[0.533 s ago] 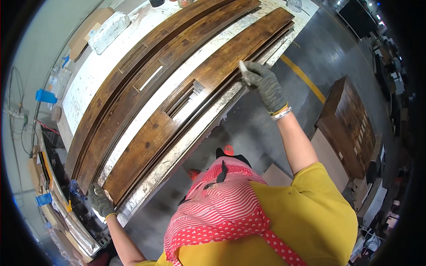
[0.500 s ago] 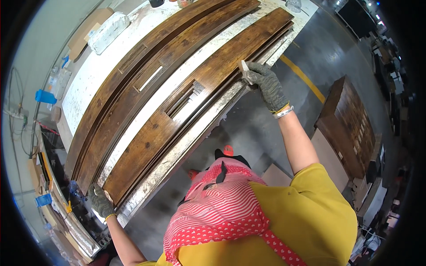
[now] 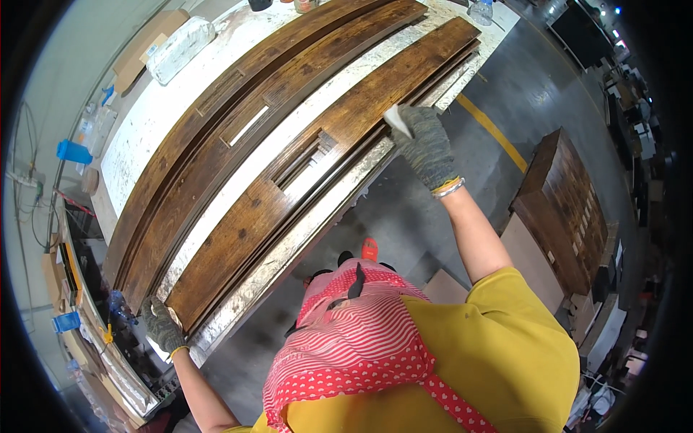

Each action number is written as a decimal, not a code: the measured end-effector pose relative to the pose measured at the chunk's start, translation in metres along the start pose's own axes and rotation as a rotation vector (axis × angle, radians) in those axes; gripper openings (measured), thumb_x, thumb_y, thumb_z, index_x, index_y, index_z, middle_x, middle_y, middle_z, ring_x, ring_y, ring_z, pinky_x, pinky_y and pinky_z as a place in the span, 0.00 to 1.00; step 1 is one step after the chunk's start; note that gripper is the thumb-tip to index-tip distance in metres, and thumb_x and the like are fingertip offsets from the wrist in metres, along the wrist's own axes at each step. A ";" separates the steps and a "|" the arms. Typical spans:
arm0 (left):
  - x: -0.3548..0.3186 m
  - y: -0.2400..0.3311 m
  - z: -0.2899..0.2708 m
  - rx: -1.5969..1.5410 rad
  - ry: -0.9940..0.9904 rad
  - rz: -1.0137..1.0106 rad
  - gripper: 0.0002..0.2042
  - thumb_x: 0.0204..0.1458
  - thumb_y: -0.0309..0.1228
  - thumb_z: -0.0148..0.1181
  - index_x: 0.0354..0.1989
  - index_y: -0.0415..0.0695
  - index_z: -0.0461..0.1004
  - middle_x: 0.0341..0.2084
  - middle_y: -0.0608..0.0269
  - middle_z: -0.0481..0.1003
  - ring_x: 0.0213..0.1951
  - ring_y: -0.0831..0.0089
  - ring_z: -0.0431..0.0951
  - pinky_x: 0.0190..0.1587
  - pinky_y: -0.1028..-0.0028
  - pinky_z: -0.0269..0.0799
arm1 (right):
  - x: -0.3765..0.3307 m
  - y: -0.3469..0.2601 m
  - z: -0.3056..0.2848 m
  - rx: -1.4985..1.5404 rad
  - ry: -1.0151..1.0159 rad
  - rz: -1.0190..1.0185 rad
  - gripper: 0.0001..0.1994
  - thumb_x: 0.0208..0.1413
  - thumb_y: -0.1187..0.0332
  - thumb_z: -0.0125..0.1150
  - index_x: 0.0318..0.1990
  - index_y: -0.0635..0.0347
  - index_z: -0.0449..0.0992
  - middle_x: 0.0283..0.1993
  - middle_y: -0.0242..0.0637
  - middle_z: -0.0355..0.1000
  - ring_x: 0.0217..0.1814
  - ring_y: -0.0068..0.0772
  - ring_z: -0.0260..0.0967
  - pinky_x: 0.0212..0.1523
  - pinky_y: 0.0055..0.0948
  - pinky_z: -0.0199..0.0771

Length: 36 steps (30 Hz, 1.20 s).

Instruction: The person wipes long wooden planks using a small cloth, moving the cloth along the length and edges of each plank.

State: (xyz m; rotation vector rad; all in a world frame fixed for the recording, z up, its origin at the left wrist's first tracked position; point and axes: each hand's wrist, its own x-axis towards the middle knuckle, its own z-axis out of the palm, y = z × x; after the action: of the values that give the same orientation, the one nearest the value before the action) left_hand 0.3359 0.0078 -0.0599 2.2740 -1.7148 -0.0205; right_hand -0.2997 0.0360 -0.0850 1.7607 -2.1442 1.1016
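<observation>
- Right hand point(image 3: 427, 144): gloved, fingers curled tight around a small white pad point(image 3: 397, 119); the pad's tip pokes out above the knuckles and rests on the near plank point(image 3: 317, 173), toward its far end.
- Left hand point(image 3: 162, 325): gloved, fingers bent over the near end of that plank at the desk point(image 3: 155, 108) corner; it grips the end.
- Near plank: long, dark-stained, slotted at mid-length, lying along the desk's front edge. Two more planks point(image 3: 238, 115) lie beside it, farther in, parallel.
- Containers: clear bottle point(image 3: 179, 49) lying on its side at the desk's far edge, contents not readable; blue cup point(image 3: 73, 152) off the desk's left side, inside hidden.
- Dark wooden cabinet point(image 3: 567, 209) stands on the floor, right, well apart from the desk.
</observation>
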 end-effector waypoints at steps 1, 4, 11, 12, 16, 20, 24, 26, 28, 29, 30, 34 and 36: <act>0.001 -0.003 0.002 0.067 0.000 0.053 0.18 0.61 0.37 0.50 0.54 0.39 0.71 0.52 0.49 0.74 0.53 0.53 0.73 0.55 0.65 0.67 | -0.003 -0.008 0.002 -0.020 -0.027 -0.035 0.22 0.50 0.67 0.65 0.53 0.63 0.74 0.49 0.49 0.73 0.53 0.50 0.69 0.57 0.41 0.69; 0.000 0.002 0.000 0.050 -0.007 0.011 0.19 0.62 0.40 0.49 0.54 0.40 0.72 0.52 0.49 0.73 0.53 0.54 0.73 0.55 0.64 0.67 | -0.024 -0.042 0.008 0.018 -0.084 -0.236 0.23 0.51 0.64 0.64 0.55 0.61 0.72 0.51 0.48 0.72 0.56 0.50 0.68 0.59 0.44 0.67; 0.001 -0.023 0.008 0.196 0.036 0.214 0.18 0.60 0.38 0.53 0.54 0.41 0.71 0.53 0.49 0.72 0.55 0.55 0.72 0.57 0.64 0.66 | -0.007 -0.035 0.001 0.149 -0.063 -0.028 0.23 0.50 0.64 0.64 0.54 0.61 0.73 0.52 0.50 0.72 0.55 0.52 0.68 0.58 0.44 0.68; 0.007 -0.030 0.016 0.071 -0.001 0.011 0.18 0.57 0.33 0.55 0.56 0.45 0.70 0.56 0.51 0.70 0.57 0.55 0.70 0.58 0.65 0.67 | -0.008 -0.040 0.003 0.160 -0.070 -0.032 0.23 0.50 0.64 0.64 0.54 0.61 0.73 0.52 0.50 0.72 0.55 0.52 0.68 0.58 0.44 0.68; 0.009 -0.029 0.014 0.192 -0.048 0.125 0.20 0.56 0.32 0.54 0.58 0.45 0.67 0.58 0.53 0.67 0.58 0.56 0.69 0.58 0.66 0.67 | -0.026 -0.081 0.011 0.066 -0.208 -0.127 0.20 0.52 0.63 0.62 0.52 0.61 0.74 0.45 0.48 0.74 0.50 0.51 0.70 0.53 0.45 0.71; 0.005 -0.029 0.009 0.237 0.010 0.231 0.17 0.58 0.35 0.54 0.55 0.43 0.70 0.55 0.53 0.71 0.56 0.57 0.71 0.56 0.65 0.67 | -0.066 -0.134 0.028 0.177 -0.204 -0.335 0.20 0.52 0.60 0.64 0.50 0.61 0.75 0.46 0.46 0.74 0.49 0.49 0.71 0.54 0.44 0.71; 0.002 -0.017 -0.005 -0.118 -0.008 0.041 0.16 0.59 0.40 0.55 0.49 0.41 0.75 0.48 0.51 0.76 0.50 0.56 0.75 0.54 0.64 0.68 | -0.056 -0.134 0.023 0.203 -0.100 -0.274 0.20 0.52 0.62 0.63 0.51 0.61 0.74 0.48 0.48 0.73 0.51 0.50 0.70 0.56 0.46 0.69; 0.003 -0.035 -0.010 -0.264 -0.050 0.076 0.17 0.60 0.41 0.55 0.48 0.39 0.75 0.45 0.53 0.77 0.48 0.61 0.76 0.52 0.67 0.68 | -0.045 -0.121 0.018 0.144 -0.125 -0.103 0.20 0.51 0.65 0.65 0.51 0.62 0.74 0.48 0.48 0.73 0.52 0.51 0.69 0.55 0.47 0.69; 0.009 -0.073 -0.013 -0.361 -0.060 0.018 0.18 0.60 0.40 0.56 0.49 0.38 0.74 0.43 0.56 0.77 0.46 0.65 0.75 0.51 0.68 0.68 | -0.048 -0.124 0.017 0.158 -0.143 -0.036 0.20 0.51 0.65 0.64 0.52 0.62 0.74 0.49 0.48 0.73 0.52 0.51 0.69 0.55 0.47 0.69; 0.011 -0.079 -0.022 -0.369 -0.069 -0.003 0.18 0.60 0.39 0.56 0.50 0.37 0.73 0.43 0.57 0.77 0.46 0.66 0.75 0.51 0.69 0.68 | -0.054 -0.131 0.023 0.108 -0.123 -0.116 0.20 0.52 0.64 0.64 0.51 0.63 0.74 0.48 0.48 0.73 0.51 0.51 0.69 0.55 0.46 0.69; 0.010 -0.081 -0.033 -0.301 -0.111 -0.025 0.18 0.60 0.39 0.56 0.50 0.38 0.73 0.42 0.57 0.77 0.44 0.66 0.75 0.51 0.69 0.68 | -0.061 -0.138 0.029 0.057 -0.103 -0.195 0.20 0.52 0.63 0.64 0.51 0.63 0.74 0.47 0.49 0.73 0.51 0.51 0.69 0.54 0.46 0.70; 0.006 -0.117 -0.037 -0.227 -0.095 0.061 0.16 0.59 0.37 0.57 0.46 0.37 0.74 0.40 0.55 0.76 0.42 0.65 0.75 0.49 0.67 0.68 | -0.103 -0.212 0.052 0.194 -0.156 -0.370 0.20 0.51 0.62 0.66 0.49 0.63 0.75 0.46 0.49 0.73 0.49 0.50 0.70 0.51 0.44 0.72; 0.006 -0.110 -0.036 -0.219 -0.150 0.107 0.15 0.59 0.37 0.57 0.45 0.36 0.74 0.39 0.55 0.76 0.42 0.64 0.75 0.49 0.67 0.68 | -0.106 -0.238 0.049 0.318 -0.244 -0.244 0.21 0.48 0.61 0.69 0.47 0.62 0.77 0.45 0.48 0.73 0.48 0.48 0.71 0.49 0.41 0.74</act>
State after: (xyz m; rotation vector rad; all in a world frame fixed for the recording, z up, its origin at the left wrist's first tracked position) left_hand 0.4477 0.0372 -0.0509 2.0652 -1.8074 -0.3467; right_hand -0.0384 0.0800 -0.0742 2.3352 -1.8837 1.2731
